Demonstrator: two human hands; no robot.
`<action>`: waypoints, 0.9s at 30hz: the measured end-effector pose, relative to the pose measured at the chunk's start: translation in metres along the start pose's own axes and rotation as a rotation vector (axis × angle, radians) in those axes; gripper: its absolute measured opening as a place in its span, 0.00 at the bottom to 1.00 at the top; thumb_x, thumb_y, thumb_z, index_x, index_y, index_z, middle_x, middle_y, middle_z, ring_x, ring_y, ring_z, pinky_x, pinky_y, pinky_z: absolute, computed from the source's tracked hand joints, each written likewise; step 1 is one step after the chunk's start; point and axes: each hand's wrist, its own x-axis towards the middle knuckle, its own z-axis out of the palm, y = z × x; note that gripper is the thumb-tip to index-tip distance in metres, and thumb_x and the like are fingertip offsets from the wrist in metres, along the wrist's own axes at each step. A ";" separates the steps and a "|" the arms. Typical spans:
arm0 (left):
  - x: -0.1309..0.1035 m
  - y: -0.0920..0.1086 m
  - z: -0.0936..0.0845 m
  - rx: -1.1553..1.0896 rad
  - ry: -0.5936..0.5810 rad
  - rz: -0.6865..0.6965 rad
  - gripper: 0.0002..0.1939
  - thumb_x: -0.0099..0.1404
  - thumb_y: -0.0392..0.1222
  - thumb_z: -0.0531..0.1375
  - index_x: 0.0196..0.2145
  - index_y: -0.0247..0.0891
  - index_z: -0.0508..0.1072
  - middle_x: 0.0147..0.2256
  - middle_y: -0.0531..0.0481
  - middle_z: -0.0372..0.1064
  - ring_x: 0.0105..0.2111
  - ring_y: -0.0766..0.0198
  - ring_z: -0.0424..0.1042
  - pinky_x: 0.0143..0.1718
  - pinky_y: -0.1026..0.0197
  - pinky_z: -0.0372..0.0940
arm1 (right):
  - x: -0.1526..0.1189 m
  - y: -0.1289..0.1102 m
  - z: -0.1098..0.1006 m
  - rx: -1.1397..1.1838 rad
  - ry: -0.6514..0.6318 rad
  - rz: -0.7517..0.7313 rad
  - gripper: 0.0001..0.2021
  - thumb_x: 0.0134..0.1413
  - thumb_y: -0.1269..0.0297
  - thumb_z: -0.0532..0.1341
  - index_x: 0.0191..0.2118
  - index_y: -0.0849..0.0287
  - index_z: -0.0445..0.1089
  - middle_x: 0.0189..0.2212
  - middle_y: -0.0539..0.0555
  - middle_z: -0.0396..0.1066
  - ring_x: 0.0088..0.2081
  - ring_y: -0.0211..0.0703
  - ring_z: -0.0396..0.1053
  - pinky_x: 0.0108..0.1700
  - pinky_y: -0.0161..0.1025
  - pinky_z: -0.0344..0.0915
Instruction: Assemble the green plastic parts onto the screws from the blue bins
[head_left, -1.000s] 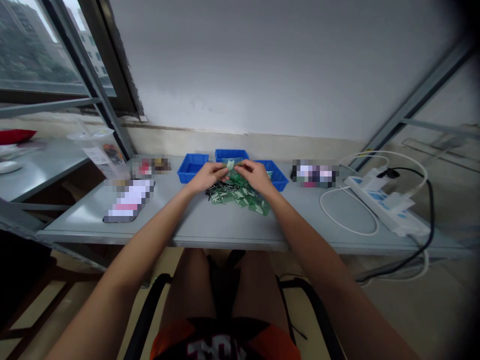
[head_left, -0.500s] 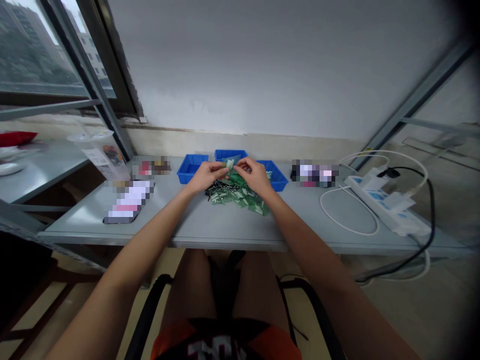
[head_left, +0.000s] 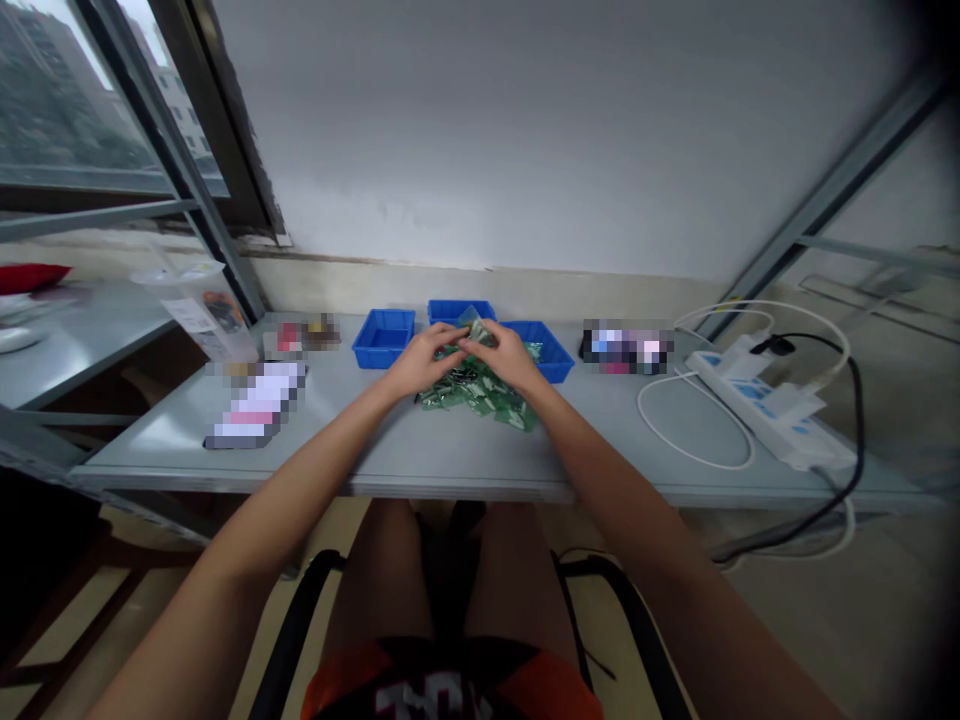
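1. Here are your two hands, meeting over the middle of the table [head_left: 457, 465], fingertips almost together, right above the pile of green packets [head_left: 491, 400].
2. Your left hand [head_left: 422, 362] comes in with fingers curved and nearly closed, thumb and fingertips at the near edge of a small clear-green packet [head_left: 472, 318].
3. Your right hand [head_left: 508, 357] mirrors it, thumb reaching across toward the left fingertips, the other fingers bent in, pinching that same packet; exactly how the pads sit on it is hidden from you.
4. That packet is up between both hands, off the table, its top corner poking out beyond your fingers, in front of the back blue tray [head_left: 450, 304].
5. Below, the pile spreads toward you, with thin dark pieces [head_left: 469, 376] showing under your hands, too small to name.
6. To the left sits another blue tray [head_left: 377, 357], clear of your knuckles; on the right, a third blue tray [head_left: 561, 371] with some green in it, just beyond your right hand.
7. Far right, the white power strip [head_left: 780, 415] lies at a slant, cables looping around it.
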 end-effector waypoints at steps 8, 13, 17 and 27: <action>0.002 -0.009 -0.003 -0.058 0.185 -0.071 0.19 0.61 0.40 0.58 0.50 0.39 0.67 0.44 0.45 0.65 0.40 0.63 0.68 0.39 0.61 0.66 | 0.003 0.002 -0.001 0.005 -0.042 -0.025 0.11 0.52 0.58 0.59 0.38 0.58 0.71 0.36 0.53 0.72 0.38 0.43 0.67 0.42 0.40 0.61; 0.003 -0.016 -0.004 -0.069 0.118 -0.117 0.09 0.61 0.42 0.58 0.37 0.36 0.73 0.36 0.48 0.71 0.34 0.65 0.69 0.37 0.61 0.65 | 0.002 0.003 -0.002 -0.015 -0.036 0.000 0.10 0.49 0.56 0.61 0.35 0.56 0.71 0.31 0.51 0.72 0.34 0.42 0.66 0.38 0.39 0.61; 0.004 -0.017 -0.003 -0.067 0.139 -0.155 0.09 0.60 0.44 0.59 0.35 0.36 0.73 0.33 0.49 0.73 0.31 0.66 0.69 0.36 0.61 0.64 | 0.004 0.005 -0.003 -0.038 0.075 0.031 0.12 0.45 0.54 0.63 0.27 0.58 0.68 0.24 0.49 0.67 0.28 0.39 0.63 0.33 0.38 0.59; 0.003 -0.007 -0.009 -0.069 0.030 -0.167 0.15 0.63 0.48 0.54 0.30 0.34 0.73 0.25 0.51 0.67 0.26 0.67 0.64 0.31 0.63 0.60 | 0.005 0.005 0.001 0.107 0.201 0.063 0.14 0.42 0.56 0.65 0.35 0.57 0.67 0.27 0.49 0.67 0.31 0.39 0.65 0.35 0.38 0.61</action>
